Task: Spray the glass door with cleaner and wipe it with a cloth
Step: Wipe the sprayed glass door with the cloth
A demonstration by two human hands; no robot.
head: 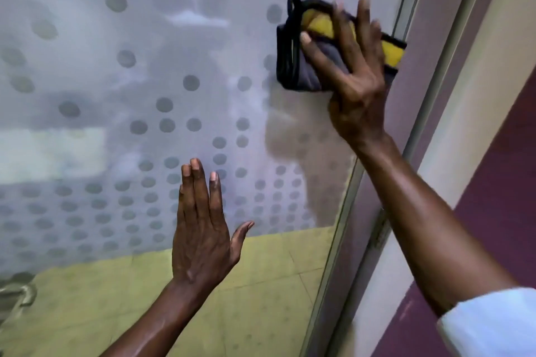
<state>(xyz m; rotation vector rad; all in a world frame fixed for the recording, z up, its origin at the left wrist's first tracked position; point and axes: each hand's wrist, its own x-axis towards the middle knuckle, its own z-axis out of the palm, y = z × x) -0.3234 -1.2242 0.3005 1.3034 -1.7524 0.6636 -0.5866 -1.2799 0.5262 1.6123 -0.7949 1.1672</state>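
Observation:
The glass door (121, 72) fills most of the view, frosted and patterned with grey dots. My right hand (352, 75) presses a folded cloth (293, 61), grey and yellow with a dark border, flat against the glass near the door's right edge. Its fingers are spread over the cloth. My left hand (203, 229) rests lower on the pane with fingers straight and together, thumb out, holding nothing. No spray bottle is in view.
A metal door frame (348, 203) runs diagonally down the right side of the glass. Beyond it is a purple and cream wall (493, 171). A yellow-green tiled floor (261, 298) shows through the clear lower glass. A metal handle (20, 295) sits at lower left.

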